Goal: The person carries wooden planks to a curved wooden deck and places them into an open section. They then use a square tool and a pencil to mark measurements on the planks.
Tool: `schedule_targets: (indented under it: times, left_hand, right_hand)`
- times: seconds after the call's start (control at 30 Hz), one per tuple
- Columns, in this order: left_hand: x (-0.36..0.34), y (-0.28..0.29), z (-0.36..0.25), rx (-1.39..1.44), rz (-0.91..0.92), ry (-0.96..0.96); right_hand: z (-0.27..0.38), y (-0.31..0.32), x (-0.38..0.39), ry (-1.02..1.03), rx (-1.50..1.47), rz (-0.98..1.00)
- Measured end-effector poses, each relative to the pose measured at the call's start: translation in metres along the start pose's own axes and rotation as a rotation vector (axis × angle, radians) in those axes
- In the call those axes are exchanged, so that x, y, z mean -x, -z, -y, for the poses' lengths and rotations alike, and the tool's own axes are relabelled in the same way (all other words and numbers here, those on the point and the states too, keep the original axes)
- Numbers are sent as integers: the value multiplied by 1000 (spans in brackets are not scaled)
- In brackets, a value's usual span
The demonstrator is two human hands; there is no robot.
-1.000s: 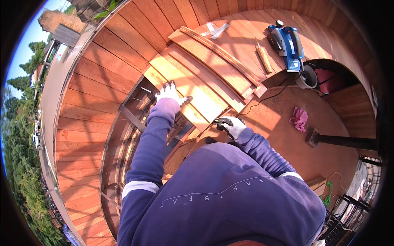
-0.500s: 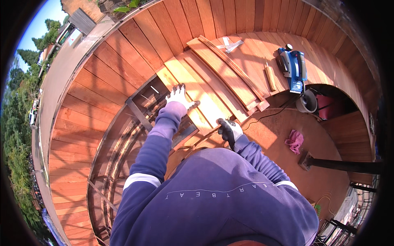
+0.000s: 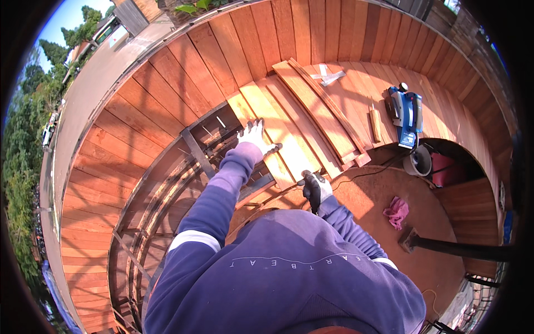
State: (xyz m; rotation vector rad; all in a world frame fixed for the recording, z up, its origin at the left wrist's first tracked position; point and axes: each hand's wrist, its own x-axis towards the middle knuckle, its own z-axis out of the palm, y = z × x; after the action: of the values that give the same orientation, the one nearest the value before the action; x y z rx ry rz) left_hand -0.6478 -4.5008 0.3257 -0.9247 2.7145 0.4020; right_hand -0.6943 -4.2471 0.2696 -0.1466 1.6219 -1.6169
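Wood (image 3: pixel 133 108) is curving in a big ring beyond the left hand (image 3: pixel 255 136) and the right hand (image 3: pixel 315 188). A round brown floor (image 3: pixel 361 185) is showing below the right hand. Pale boards (image 3: pixel 287 143) are lying under the left hand, which is resting flat with its gloved fingers spread wide. The right hand is curling at their near ends; I can't see if it is pinching anything. Well right of both hands, a blue power tool (image 3: pixel 409 114) is sitting on the wood and a pink cloth (image 3: pixel 396 212) is lying on the floor.

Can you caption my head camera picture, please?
Gloved left hand on sunlit wooden planks, right hand at their ends, blue electric planer farther right.
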Motion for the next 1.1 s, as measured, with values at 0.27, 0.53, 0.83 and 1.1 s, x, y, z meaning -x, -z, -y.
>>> schedule_targets:
  times: [0.27, 0.53, 0.83, 1.1]
  left_hand:
    - [0, 0, -2, 1, 9, 3]
    - [-3, -7, 3, 11, -30, -8]
    - [-6, -9, 3, 13, -15, -2]
    - [-8, -13, 5, 34, -17, -5]
  right_hand:
    - [1, -1, -2, -42, -31, -35]
    - [8, -4, 1, -48, 12, -26]
    - [-12, 7, -11, -36, 87, 11]
    - [5, 0, -4, -96, 22, 13]
